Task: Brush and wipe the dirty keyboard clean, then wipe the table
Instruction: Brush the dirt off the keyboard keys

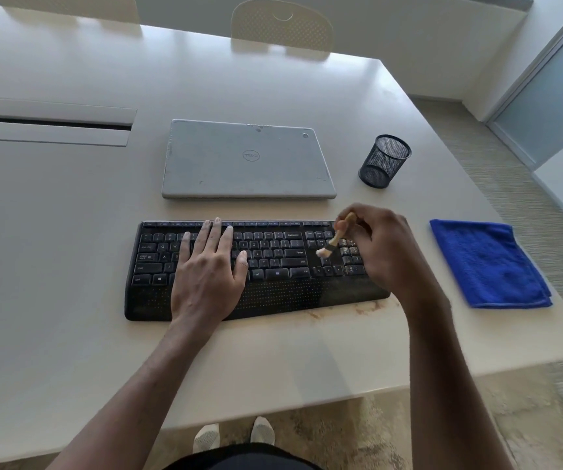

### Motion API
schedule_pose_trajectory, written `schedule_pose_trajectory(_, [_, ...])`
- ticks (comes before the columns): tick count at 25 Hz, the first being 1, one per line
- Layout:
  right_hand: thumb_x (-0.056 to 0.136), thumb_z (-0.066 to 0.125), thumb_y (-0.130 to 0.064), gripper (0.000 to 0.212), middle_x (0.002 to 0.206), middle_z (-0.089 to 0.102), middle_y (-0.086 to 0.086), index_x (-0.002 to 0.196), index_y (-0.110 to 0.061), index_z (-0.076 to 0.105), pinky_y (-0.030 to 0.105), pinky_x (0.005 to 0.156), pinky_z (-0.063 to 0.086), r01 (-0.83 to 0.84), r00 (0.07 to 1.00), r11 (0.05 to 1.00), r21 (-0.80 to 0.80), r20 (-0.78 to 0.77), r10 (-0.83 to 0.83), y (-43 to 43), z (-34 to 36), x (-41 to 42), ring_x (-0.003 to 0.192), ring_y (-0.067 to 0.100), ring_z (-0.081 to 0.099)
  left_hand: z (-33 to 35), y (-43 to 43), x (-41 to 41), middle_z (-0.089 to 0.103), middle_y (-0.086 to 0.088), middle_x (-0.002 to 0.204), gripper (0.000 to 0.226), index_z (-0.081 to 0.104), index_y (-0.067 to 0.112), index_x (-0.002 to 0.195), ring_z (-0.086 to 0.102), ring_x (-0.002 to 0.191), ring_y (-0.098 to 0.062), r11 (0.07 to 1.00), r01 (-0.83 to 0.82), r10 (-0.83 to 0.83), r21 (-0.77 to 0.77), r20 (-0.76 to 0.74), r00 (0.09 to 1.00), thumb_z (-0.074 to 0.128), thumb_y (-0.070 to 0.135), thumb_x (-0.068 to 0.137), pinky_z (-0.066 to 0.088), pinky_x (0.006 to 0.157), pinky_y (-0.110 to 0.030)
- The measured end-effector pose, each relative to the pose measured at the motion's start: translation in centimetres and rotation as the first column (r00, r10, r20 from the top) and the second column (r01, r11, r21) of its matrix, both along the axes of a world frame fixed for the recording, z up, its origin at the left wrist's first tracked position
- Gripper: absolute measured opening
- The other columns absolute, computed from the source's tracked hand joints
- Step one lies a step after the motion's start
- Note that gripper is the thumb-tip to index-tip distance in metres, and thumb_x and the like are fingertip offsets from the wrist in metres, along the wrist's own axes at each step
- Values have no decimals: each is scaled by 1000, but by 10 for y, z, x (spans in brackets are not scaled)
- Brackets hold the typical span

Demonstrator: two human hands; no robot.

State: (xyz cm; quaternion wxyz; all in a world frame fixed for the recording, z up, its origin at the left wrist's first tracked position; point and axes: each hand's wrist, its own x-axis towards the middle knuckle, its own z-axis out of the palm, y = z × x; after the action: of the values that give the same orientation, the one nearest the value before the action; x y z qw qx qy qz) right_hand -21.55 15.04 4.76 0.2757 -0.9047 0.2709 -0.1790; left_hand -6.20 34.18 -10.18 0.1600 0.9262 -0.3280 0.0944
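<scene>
Table: glossy cream tabletop (pixel 69 232), with brownish smears (pixel 368 308) at 5 o'clock of the keyboard.
Floor: beige carpet (pixel 527 418) beyond the table's right edge.
Keyboard: black full-size plastic keyboard (pixel 273 266), mid-table.
Laptop: closed grey laptop (pixel 246 159) at its 12 o'clock.
Cloth: folded blue microfibre cloth (pixel 487 262) at 3 o'clock, apart.
Left hand (pixel 209 276): flat, fingers straight on the letter keys.
Right hand (pixel 382 245): above the number pad, pinching a small wooden-handled brush (pixel 336 237), bristles toward 7 o'clock.
</scene>
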Motion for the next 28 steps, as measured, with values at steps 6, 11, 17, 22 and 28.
schedule_pose_trajectory(6, [98, 64, -2, 22, 83, 74, -12, 89, -19, 75, 35, 77, 61, -172, 980, 985, 33, -101, 174, -20, -10, 22, 78, 5, 72, 0, 0, 0, 38, -10, 166, 66, 47, 14, 156, 29, 158, -23, 1000, 0, 0, -4, -2, 1000, 33, 51, 104, 17, 130, -49])
schedule_pose_trajectory(11, [100, 60, 0, 23, 82, 74, -7, 90, -15, 74, 32, 72, 64, -108, 992, 994, -5, -65, 107, -31, -11, 21, 75, 7, 74, -1, 0, 1, 38, -11, 166, 66, 47, 14, 156, 30, 157, -23, 1000, -2, 2, -4, -3, 1000, 33, 51, 104, 18, 130, -49])
schedule_pose_trajectory(17, [102, 56, -3, 26, 83, 73, -6, 87, -17, 71, 23, 62, 55, -29, 989, 1000, 11, -144, 31, -29, -13, 16, 68, 0, 68, 0, 1, 1, 37, -10, 167, 66, 45, 14, 157, 28, 158, -23, 1000, 1, -1, 0, -6, 1000, 33, 51, 104, 16, 131, -48])
schedule_pose_trajectory(22, [103, 54, -5, 25, 83, 72, -7, 89, -18, 69, 20, 60, 55, 1, 995, 999, 41, -97, 3, -19, -9, 8, 70, 5, 69, 0, 0, 1, 37, -11, 167, 66, 46, 14, 157, 29, 158, -23, 1000, -1, 1, -2, -1, 1000, 33, 51, 104, 16, 130, -49])
schedule_pose_trajectory(28, [106, 52, -12, 19, 85, 69, 6, 96, -8, 67, 5, 49, 41, 206, 978, 977, -60, 5, -206, -10, -17, 10, 64, -2, 62, 0, -1, 1, 39, -11, 166, 66, 47, 13, 156, 30, 157, -24, 1000, 0, 0, -5, 1, 1000, 33, 50, 104, 18, 130, -49])
